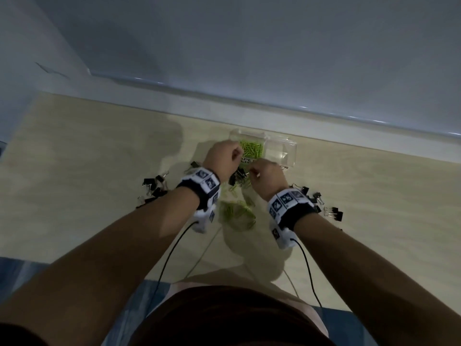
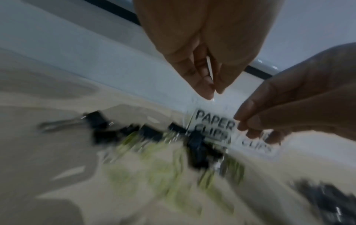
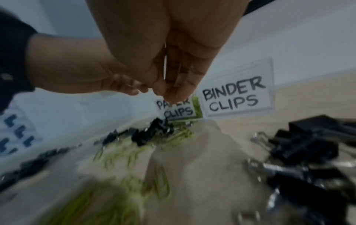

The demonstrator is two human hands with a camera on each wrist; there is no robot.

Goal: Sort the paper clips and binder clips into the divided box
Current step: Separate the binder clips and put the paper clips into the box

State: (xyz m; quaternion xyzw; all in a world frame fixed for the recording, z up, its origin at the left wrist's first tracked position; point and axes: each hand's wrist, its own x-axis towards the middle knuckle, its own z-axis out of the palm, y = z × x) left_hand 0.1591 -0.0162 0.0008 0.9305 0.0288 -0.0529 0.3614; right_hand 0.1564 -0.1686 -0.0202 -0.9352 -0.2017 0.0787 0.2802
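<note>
A clear divided box (image 1: 292, 149) stands at the far side of the table, labelled PAPER CLIPS (image 3: 178, 111) and BINDER CLIPS (image 3: 235, 95). Green paper clips (image 1: 252, 149) fill its left compartment; the right one looks bare. My left hand (image 1: 225, 158) hovers at the box's left front corner, fingertips (image 2: 206, 89) pinched together with no clip showing between them. My right hand (image 1: 267, 177) is just in front of the box, fingertips (image 3: 171, 95) likewise bunched, nothing visible in them. Loose green paper clips (image 1: 237, 212) and black binder clips (image 1: 238, 177) lie below the hands.
More black binder clips lie in heaps at the left (image 1: 154, 189) and at the right (image 1: 326, 208). A pale wall ledge (image 1: 274, 101) runs behind the box. Two black cables (image 1: 308, 270) trail from my wrists toward my body.
</note>
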